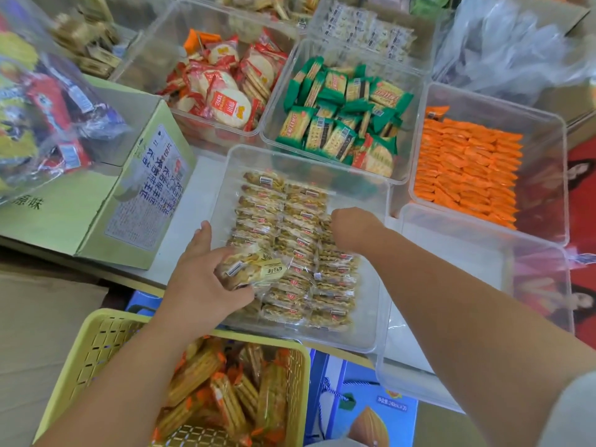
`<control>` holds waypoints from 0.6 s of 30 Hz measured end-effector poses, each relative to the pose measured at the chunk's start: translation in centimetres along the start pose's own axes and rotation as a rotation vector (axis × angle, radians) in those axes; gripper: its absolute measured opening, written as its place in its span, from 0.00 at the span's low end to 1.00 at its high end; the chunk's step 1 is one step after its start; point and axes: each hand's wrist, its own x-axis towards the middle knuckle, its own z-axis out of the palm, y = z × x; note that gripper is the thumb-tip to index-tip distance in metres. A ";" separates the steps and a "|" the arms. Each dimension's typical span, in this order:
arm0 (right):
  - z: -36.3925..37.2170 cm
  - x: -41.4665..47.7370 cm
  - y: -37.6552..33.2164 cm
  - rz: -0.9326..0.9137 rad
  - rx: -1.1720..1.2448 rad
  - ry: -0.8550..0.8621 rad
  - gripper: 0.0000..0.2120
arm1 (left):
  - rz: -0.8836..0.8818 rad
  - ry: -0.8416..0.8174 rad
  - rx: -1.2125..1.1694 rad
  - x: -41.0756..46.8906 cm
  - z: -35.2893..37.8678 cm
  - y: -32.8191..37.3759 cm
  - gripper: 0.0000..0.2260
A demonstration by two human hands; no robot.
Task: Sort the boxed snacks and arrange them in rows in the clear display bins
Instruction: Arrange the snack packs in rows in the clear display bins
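Packets (254, 269), stacked: gripped by curled fingers of the left hand (206, 282) over the near left corner of the clear bin (371, 333). Right hand (354, 230) is sunk in the rows (300, 221), fingers hidden. Rows should be braced while packets are slotted edgewise.

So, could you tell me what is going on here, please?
A person is filling the clear bin with wrapped snacks. The left hand grips a small bunch of packets over the bin's near left. The right hand reaches into the rows already laid, and its fingers are hidden. The bin's right side is bare.
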 end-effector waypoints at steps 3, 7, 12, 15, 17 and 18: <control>0.9 -0.4 -0.6 0.014 0.004 0.002 0.12 | -0.003 -0.014 -0.045 0.5 -0.4 0.2 0.32; 1.6 -1.1 -0.8 0.097 0.113 0.003 0.14 | -0.012 -0.011 -0.106 0.9 -0.7 0.2 0.31; 0.6 -3.1 -1.3 0.141 0.206 0.047 0.16 | 0.073 0.078 -0.198 -0.5 -0.8 1.6 0.30; 0.3 -5.9 -1.8 0.099 0.223 0.230 0.21 | 0.152 0.188 -0.286 -2.1 -0.7 2.6 0.31; 0.2 -8.4 -2.3 -0.011 0.426 0.363 0.20 | 0.287 0.243 -0.164 -3.4 -0.7 2.9 0.31; 0.1 -9.8 -2.5 -0.073 0.596 0.372 0.20 | 0.353 0.249 -0.086 -3.9 -0.7 3.0 0.31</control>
